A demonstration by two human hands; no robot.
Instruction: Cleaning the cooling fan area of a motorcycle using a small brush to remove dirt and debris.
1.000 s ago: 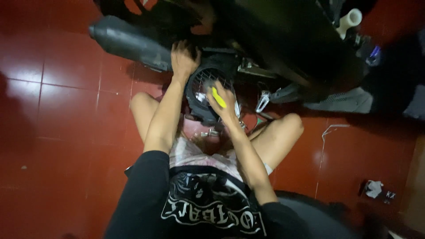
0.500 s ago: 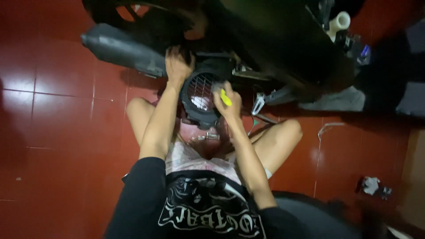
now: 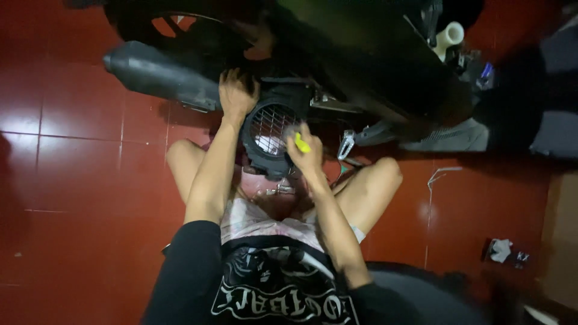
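Observation:
I sit on the floor facing a dark motorcycle. My left hand (image 3: 236, 93) rests on the engine casing just above a round black fan cover (image 3: 271, 135) with a wire grille. My right hand (image 3: 305, 155) grips a small tool with a yellow handle (image 3: 301, 143) against the right side of that cover. A dark exhaust muffler (image 3: 158, 75) runs to the left of my left hand. My bare knees spread to either side under the engine.
Glossy red floor tiles (image 3: 78, 180) lie all around. A metal footpeg (image 3: 347, 144) hangs right of the cover. A grey cloth (image 3: 448, 137) lies under the bike at right. A small dark packet (image 3: 506, 251) sits on the floor at far right.
The view has shifted slightly. My right hand with the yellow-handled tool has stayed at the fan cover's right edge; my left hand keeps its place above the cover.

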